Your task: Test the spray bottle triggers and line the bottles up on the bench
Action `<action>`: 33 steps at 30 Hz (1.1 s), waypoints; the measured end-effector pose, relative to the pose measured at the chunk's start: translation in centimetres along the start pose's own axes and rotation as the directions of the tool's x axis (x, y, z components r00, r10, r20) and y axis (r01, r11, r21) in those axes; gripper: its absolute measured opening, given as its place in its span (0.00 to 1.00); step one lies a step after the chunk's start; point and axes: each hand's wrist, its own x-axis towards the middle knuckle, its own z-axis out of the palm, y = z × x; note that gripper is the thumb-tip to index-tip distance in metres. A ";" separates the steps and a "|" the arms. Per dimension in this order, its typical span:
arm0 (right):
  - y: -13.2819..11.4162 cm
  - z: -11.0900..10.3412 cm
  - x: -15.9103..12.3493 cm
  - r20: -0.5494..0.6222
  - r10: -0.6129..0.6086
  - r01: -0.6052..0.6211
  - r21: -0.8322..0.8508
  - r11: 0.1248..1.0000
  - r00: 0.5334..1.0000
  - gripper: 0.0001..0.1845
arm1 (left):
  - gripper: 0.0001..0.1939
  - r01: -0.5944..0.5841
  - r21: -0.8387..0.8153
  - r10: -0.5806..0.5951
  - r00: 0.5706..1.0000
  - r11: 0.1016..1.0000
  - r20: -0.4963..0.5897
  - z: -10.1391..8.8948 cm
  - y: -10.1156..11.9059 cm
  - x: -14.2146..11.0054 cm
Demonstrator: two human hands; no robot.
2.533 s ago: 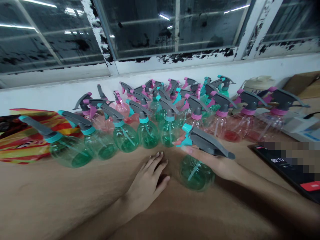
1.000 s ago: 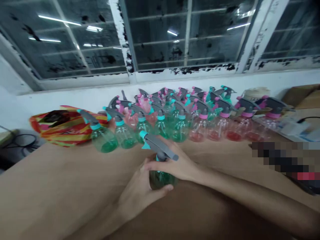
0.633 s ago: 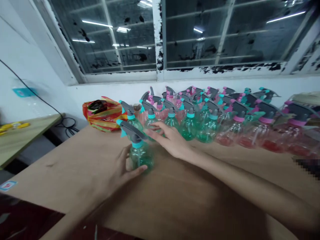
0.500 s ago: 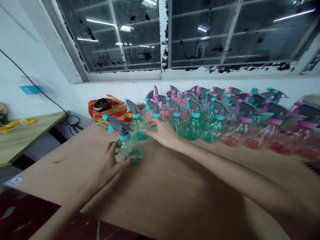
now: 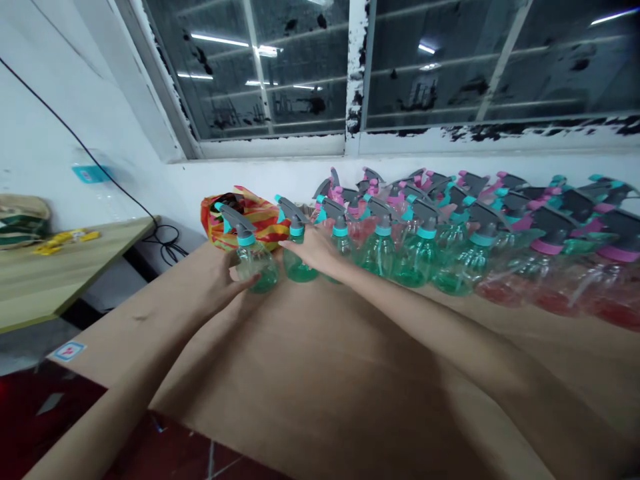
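My left hand (image 5: 225, 277) is wrapped around a clear spray bottle (image 5: 261, 270) with green liquid, a turquoise collar and a grey trigger head. This bottle is upright at the left end of the front row. My right hand (image 5: 317, 250) is at the neighbouring green spray bottle (image 5: 300, 268), its thumb across the front and its fingers around the right side, partly hidden. Just right of that hand, another green spray bottle (image 5: 344, 245) is half covered by my wrist. More green bottles continue the row to the right.
Spray bottles with pink collars and red liquid (image 5: 555, 290) fill the right side and back of the brown tabletop (image 5: 300, 373). A red and yellow striped bag (image 5: 215, 230) lies behind my left hand. A side table (image 5: 30, 287) holds yellow items (image 5: 65, 240); a black cable (image 5: 170, 243) hangs nearby.
My left hand has moved its spray bottle back and left, level with the front row. My right hand has shifted onto the second bottle. The camera view has turned slightly left.
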 end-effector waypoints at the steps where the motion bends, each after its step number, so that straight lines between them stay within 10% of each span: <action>1: 0.0 0.1 0.2 -0.002 -0.003 0.003 -0.008 1.000 1.000 0.27 | 0.31 -0.001 -0.017 0.001 1.000 1.000 0.016 0.0 -0.1 0.4; 24: 0.1 0.6 -0.1 -0.055 -0.040 0.035 -0.097 0.995 0.998 0.29 | 0.35 0.036 -0.089 -0.032 0.998 0.995 0.054 1.5 -1.3 3.6; 33: -1.1 -2.2 -6.9 0.006 -0.189 0.188 -0.132 0.973 0.982 0.34 | 0.39 0.037 -0.086 -0.032 0.998 0.996 0.056 1.5 -0.6 2.4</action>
